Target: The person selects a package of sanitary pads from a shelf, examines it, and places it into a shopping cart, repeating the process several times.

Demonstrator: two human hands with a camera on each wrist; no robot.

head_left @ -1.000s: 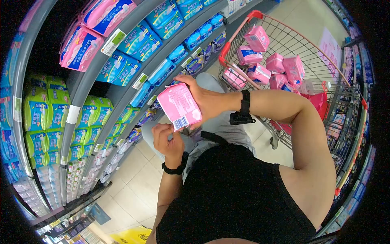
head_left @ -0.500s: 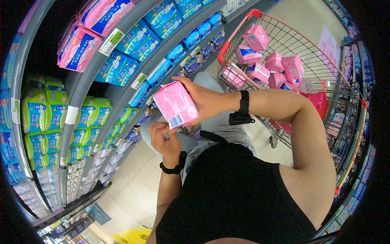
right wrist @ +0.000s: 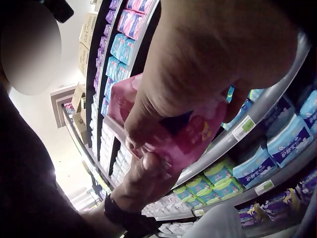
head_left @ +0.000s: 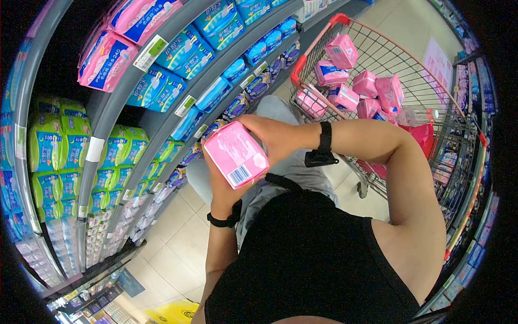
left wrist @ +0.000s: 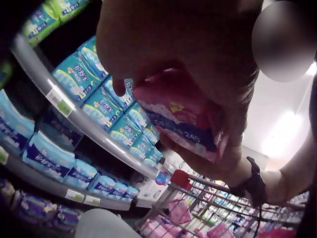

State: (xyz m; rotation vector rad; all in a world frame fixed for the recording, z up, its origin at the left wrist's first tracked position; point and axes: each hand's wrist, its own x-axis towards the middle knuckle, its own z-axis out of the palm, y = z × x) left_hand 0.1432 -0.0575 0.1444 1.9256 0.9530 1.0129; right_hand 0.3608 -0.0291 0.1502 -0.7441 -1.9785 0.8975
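A pink pack of sanitary pads (head_left: 236, 154) is held in front of me at lap height, its barcode end facing up in the head view. My right hand (head_left: 278, 136) grips its right side. My left hand (head_left: 220, 189) holds it from the left and below, most of its fingers hidden behind the pack. In the left wrist view the printed front of the pack (left wrist: 181, 124) shows the number 240. Seen from the right wrist, the left thumb and right fingers meet at one end of the pack (right wrist: 190, 141).
Curved shelves on the left carry pink packs (head_left: 106, 62), blue packs (head_left: 186, 52) and green packs (head_left: 59, 135). At right stands a shopping cart (head_left: 377, 33) with a red-cornered rim, holding several pink packs (head_left: 389, 92). A yellow item (head_left: 175, 313) shows at the bottom edge.
My left hand, earlier with curled fingers at the pack's lower corner, has moved up along its left side and now holds it. The right hand keeps its grip.
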